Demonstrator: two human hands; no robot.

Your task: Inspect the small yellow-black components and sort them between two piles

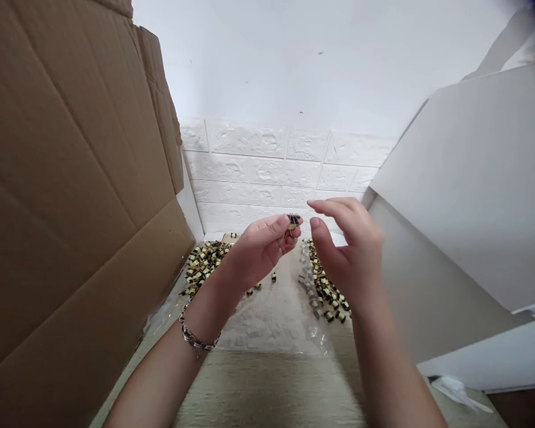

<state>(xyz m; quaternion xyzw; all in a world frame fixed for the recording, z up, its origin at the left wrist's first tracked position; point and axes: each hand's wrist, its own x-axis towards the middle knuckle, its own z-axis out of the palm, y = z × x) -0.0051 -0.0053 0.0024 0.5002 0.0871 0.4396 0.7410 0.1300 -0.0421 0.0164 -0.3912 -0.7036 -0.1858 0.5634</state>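
Note:
Between thumb and fingers my left hand [267, 241] pinches a small bobbin transformer [293, 220], with a black base, thin metal pins pointing up and a pale yellow body. Copper-coloured wire ends show below it, near the curled fingers. To its right, my right hand [352, 244] is open, thumb and index finger apart, with nothing seen between them. Many similar yellow-and-black parts lie in a left pile [205, 261], partly behind my left forearm, and in a right pile [327, 291] below my right hand. One loose part [273, 277] lies between the piles.
A clear plastic sheet or bag [271, 327] lies on the wooden table [267, 386] under the parts. A tall cardboard panel [71, 178] stands at the left. White panels [472, 178] close off the right side, and a white brick-patterned wall [258, 169] stands behind.

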